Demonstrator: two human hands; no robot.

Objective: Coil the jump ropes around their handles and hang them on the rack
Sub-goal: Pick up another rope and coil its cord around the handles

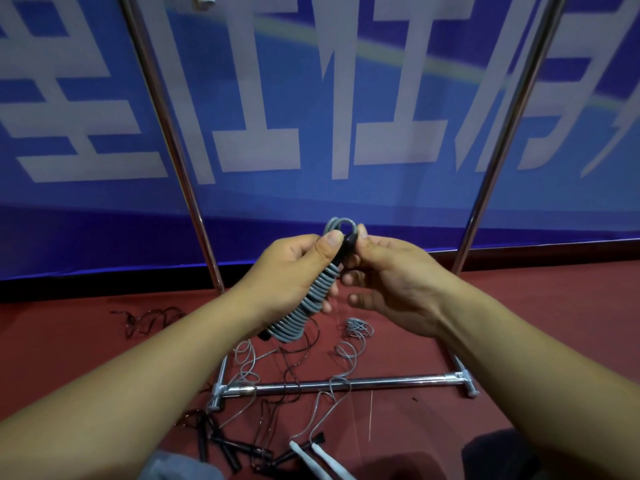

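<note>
A grey jump rope (311,299) is wound in tight turns around its black handles, tilted up to the right at the centre of the head view. My left hand (294,271) grips the coiled bundle, thumb near its top. My right hand (384,275) pinches the black handle tip and a small grey loop (341,225) at the upper end. The metal rack's two upright poles (173,150) rise behind my hands. Its base bar (346,382) lies on the floor below.
Loose grey rope (349,344) and black ropes (294,368) tangle over the base bar on the red floor. Black handles (221,445) and white handles (322,459) lie near my knees. More black rope (149,320) lies at the left. A blue banner (311,98) hangs behind.
</note>
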